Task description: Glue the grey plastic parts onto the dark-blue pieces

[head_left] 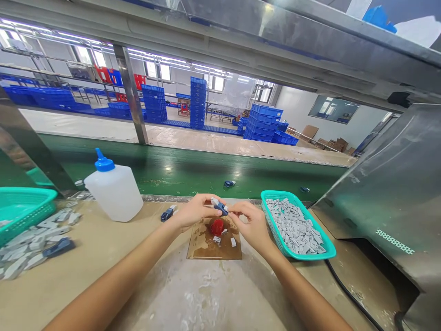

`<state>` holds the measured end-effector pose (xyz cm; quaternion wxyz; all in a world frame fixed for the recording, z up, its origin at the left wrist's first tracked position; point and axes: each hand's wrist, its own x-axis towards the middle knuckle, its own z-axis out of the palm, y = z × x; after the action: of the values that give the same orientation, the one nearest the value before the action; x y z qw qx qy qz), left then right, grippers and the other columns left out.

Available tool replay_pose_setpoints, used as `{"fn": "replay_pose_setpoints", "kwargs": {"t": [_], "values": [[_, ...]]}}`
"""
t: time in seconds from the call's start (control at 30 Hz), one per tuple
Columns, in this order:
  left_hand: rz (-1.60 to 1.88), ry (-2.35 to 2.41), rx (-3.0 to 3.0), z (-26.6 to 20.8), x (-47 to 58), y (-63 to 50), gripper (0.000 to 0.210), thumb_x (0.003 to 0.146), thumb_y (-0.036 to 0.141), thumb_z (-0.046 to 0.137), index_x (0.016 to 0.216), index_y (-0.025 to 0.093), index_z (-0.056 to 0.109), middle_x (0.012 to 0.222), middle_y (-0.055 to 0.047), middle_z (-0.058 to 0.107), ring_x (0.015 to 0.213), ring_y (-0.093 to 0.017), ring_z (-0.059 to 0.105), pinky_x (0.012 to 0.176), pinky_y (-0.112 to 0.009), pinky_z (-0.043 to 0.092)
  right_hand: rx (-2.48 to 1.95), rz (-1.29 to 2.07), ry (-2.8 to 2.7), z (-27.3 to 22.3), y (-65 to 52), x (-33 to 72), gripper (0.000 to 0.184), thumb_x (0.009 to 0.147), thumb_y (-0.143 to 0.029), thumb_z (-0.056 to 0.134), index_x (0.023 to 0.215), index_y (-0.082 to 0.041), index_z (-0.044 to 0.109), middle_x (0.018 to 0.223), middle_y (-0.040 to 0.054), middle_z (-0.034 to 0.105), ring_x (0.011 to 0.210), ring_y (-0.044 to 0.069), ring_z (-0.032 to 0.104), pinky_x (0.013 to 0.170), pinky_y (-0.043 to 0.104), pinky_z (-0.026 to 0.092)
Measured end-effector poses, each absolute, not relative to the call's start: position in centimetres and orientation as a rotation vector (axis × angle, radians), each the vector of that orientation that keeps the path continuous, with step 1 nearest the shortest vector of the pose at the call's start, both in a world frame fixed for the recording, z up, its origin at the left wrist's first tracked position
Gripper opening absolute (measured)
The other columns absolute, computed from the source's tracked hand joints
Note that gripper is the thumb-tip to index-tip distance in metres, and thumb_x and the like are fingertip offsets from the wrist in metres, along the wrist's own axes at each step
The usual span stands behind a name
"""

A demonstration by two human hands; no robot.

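My left hand [195,211] pinches a small dark blue plastic part [222,208] with a pale grey piece on its upper end. Closed at the part's right end, my right hand [250,223] has a small whitish piece between thumb and fingertips, partly hidden. Below both hands lies a wet brown board [203,250] carrying a red round cap-like thing [217,226] and several small grey pieces [233,242]. Right of my right hand stands a green basket [330,250] full of small grey pieces [294,225]. Another dark blue part [167,213] rests left of my left hand.
A white squeeze bottle [117,193] with a blue nozzle stands at the left. Long grey pieces [37,239] lie beside another green basket [31,216]. Beyond runs a green conveyor belt [182,174] with blue parts [229,183] on it. A metal housing [389,197] bounds the right.
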<state>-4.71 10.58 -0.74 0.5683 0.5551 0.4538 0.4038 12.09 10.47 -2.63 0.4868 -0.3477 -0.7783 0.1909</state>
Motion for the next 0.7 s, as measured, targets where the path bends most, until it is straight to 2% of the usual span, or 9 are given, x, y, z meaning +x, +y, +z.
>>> {"fn": "replay_pose_setpoints", "kwargs": {"t": [0.3,0.47,0.6,0.7], "values": [[1.051,0.996,1.091,-1.4,-3.5,10.1,0.032,0.052,0.021,0.072,0.082,0.015,0.061,0.076,-0.001,0.063,0.069,-0.012,0.057,0.071,-0.028,0.043,-0.774,0.438,-1.979,-3.0,10.6,12.3,0.011,0.073,-0.012,0.053,0.079,-0.018,0.061,0.077,0.0042,0.060,0.070,0.014,0.055,0.064,0.028,0.047],[1.128,0.955,0.829,-1.4,-1.8,9.6,0.035,0.064,0.019,0.065,0.098,0.016,0.056,0.078,-0.001,0.063,0.070,-0.010,0.057,0.072,-0.025,0.044,-0.717,0.237,-1.998,-3.3,10.7,12.2,0.011,0.076,-0.012,0.049,0.076,-0.017,0.059,0.073,0.0039,0.055,0.070,0.014,0.053,0.064,0.027,0.046],[1.203,0.917,0.657,-1.6,-0.8,9.4,0.022,0.069,0.011,0.057,0.090,0.013,0.055,0.069,-0.002,0.062,0.064,-0.009,0.056,0.065,-0.022,0.045,-0.645,0.094,-2.030,-3.9,10.8,11.9,0.017,0.077,-0.011,0.045,0.083,-0.018,0.059,0.074,0.0046,0.054,0.070,0.014,0.053,0.063,0.026,0.047],[1.273,0.953,0.645,-1.7,-0.6,10.1,0.022,0.066,0.009,0.055,0.088,0.013,0.053,0.064,-0.001,0.061,0.059,-0.010,0.057,0.063,-0.023,0.046,-0.613,-0.002,-2.053,-3.6,11.4,12.3,0.019,0.078,-0.011,0.044,0.085,-0.017,0.060,0.077,0.0059,0.056,0.074,0.015,0.054,0.066,0.027,0.048]]}}
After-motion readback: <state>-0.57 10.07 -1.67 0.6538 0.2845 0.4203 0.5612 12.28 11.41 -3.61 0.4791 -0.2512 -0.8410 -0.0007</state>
